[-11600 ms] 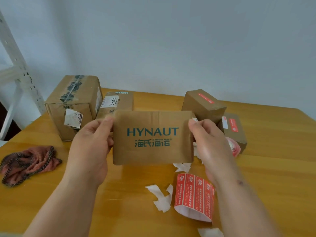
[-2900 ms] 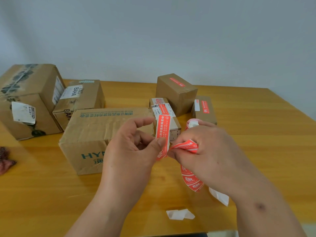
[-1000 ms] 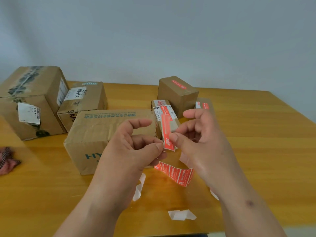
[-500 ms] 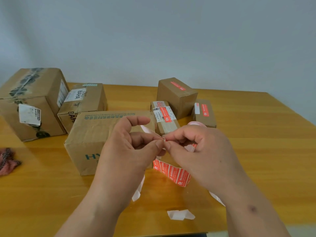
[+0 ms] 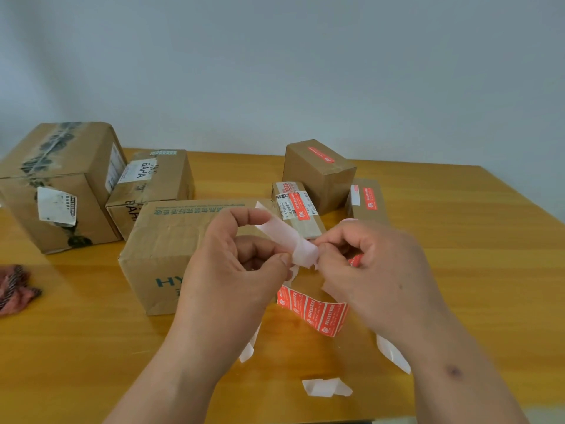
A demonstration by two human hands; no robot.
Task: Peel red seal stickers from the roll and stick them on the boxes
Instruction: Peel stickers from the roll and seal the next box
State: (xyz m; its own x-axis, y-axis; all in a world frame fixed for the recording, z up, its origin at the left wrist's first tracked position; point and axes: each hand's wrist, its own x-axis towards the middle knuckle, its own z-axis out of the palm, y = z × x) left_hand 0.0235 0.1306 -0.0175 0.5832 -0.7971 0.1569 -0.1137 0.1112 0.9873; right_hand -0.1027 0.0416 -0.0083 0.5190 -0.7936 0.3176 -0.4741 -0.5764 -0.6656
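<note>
Head view: left hand (image 5: 232, 270) and right hand (image 5: 376, 270) pinch the sticker strip (image 5: 287, 237) together, just in front of the HYNAUT box (image 5: 171, 234).

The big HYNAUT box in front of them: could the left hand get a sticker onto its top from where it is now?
Probably yes. The left hand hovers just over the near right part of the HYNAUT box, and nothing lies on the bare top. It and the right hand are both pinching a pale strip, so they are busy for now.
</note>
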